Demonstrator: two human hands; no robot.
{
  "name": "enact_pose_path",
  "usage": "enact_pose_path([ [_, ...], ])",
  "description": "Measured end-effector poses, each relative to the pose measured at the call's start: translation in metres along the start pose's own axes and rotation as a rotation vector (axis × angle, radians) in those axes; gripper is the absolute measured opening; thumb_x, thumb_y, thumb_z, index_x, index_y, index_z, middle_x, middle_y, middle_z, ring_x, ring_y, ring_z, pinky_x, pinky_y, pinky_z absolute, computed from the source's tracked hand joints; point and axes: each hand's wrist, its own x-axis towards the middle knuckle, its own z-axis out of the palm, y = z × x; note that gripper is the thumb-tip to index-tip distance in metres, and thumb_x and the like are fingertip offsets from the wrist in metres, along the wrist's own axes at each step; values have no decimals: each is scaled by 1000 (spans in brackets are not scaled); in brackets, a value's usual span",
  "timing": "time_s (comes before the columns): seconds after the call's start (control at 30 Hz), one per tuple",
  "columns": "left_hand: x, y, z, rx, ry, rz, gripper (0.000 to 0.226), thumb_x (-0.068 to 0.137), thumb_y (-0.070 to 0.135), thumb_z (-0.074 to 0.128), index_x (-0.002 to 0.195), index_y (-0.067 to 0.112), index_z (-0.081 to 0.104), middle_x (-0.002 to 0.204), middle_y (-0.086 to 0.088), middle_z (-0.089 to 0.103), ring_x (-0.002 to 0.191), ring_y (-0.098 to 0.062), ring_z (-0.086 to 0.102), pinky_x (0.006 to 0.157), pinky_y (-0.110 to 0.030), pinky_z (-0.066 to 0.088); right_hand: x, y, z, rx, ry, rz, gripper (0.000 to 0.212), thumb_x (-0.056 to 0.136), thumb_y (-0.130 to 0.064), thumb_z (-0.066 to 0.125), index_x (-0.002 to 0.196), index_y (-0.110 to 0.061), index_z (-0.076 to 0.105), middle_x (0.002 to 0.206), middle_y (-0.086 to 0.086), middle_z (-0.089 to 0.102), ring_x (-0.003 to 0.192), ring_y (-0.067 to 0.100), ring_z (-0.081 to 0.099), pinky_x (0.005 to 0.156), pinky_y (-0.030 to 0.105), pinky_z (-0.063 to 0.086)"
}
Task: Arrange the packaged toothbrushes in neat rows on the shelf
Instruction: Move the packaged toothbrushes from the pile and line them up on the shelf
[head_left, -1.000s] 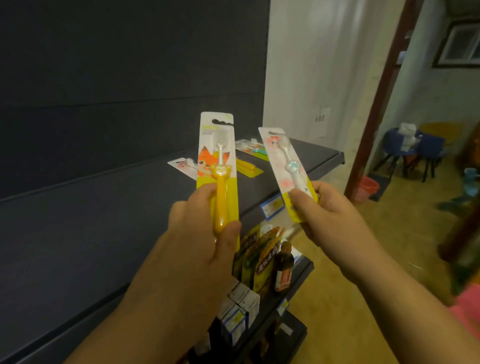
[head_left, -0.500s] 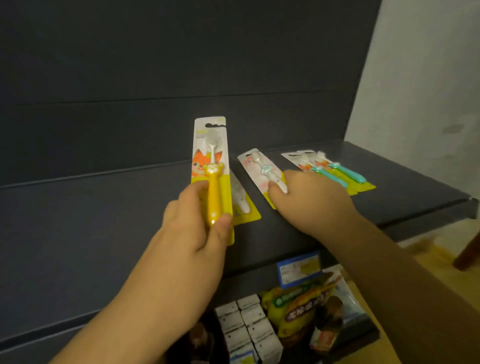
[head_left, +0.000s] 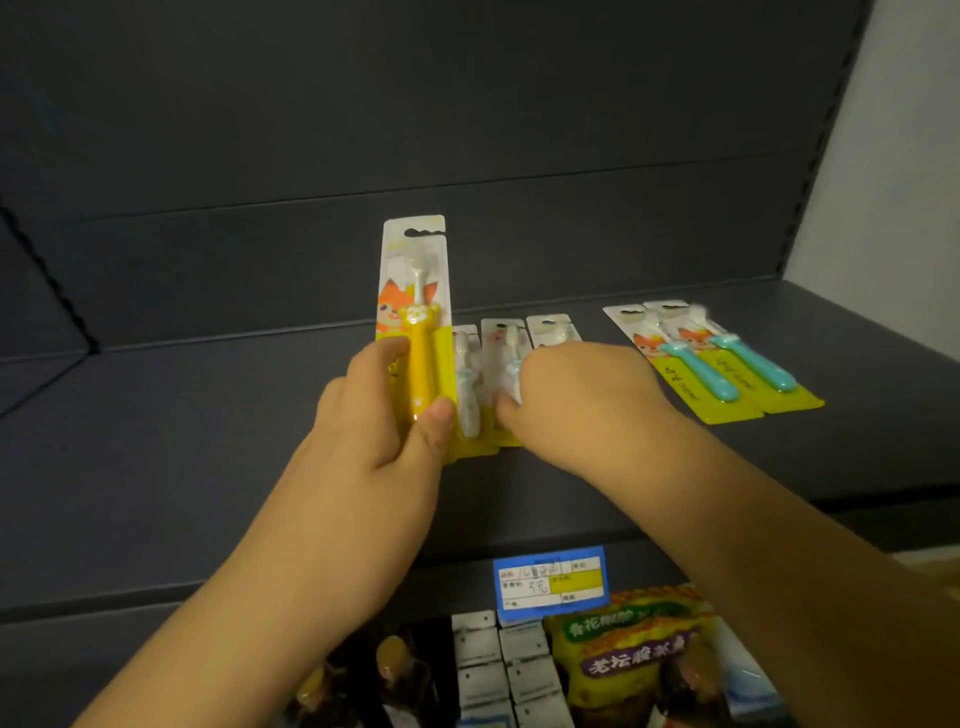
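Yellow toothbrush pack (head_left: 415, 312) held upright above the dark shelf (head_left: 208, 441), near the middle, with a fox picture on its card. Gripped low down by the left hand (head_left: 379, 415), thumb on the front of the yellow handle, fingers curled round the left edge and the back.

Just to the right, three pale toothbrush packs (head_left: 511, 353) lying flat on the shelf, side by side, tops pointing to the back wall. Leftmost one partly tucked behind the yellow pack. Covered in part by the right hand (head_left: 576, 400), palm down on the middle and right ones. Thumb tip touching the middle pack. Cannot tell if the fingers pinch a pack or only press flat, fingertips hidden under the hand.

Further right, well apart from the hand, two teal toothbrush packs (head_left: 727, 358) lying flat, side by side and touching, a bit slanted, yellow ends toward the front.

Down on the front edge of the shelf, a blue price tag (head_left: 550, 582) with white and yellow boxes. Under it, on a lower shelf, small white boxes (head_left: 498, 660) in rows, a green and yellow snack bag (head_left: 634, 644) beside them, and dark bottles (head_left: 395, 670) on the left, blurry.
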Motion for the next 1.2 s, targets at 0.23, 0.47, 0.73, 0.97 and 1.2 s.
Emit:
enact_pose_path([
  [0.23,5,14,10,35,-3,-38,54,82,58,40,135,51,28,119,10,49,102,-14,57,89,-40,46,-5,8,-6,27,9,-39,32,98,-43,45,73,-21,44,65,-2,39,56,18,39,53,29,28],
  [0.47,17,51,33,176,-131,35,48,88,59,36,134,43,33,115,15,44,105,-11,50,87,-34,42,-47,63,-17,100,178,4,42,98,-52,34,77,-21,54,69,-3,55,64,15,54,51,30,31],
  [0.73,53,93,106,719,-173,151,45,96,52,35,122,17,47,124,-11,54,112,-31,53,85,-38,37,-56,116,-9,53,149,128,39,99,-48,34,110,-24,63,78,-4,53,72,17,55,63,31,39],
  [0.97,69,98,139,826,-138,266,45,89,57,42,107,18,56,106,-5,62,92,-24,62,72,-33,49,-63,145,-10,129,249,130,33,98,-43,43,125,-31,59,105,-5,64,83,13,54,60,27,37],
  [1.2,76,91,141,990,-146,376,62,89,68,23,117,24,56,120,0,58,111,-23,49,94,-42,34,-51,159,15,154,285,17,35,92,-43,51,115,-24,69,104,-3,54,97,15,50,80,33,42],
])
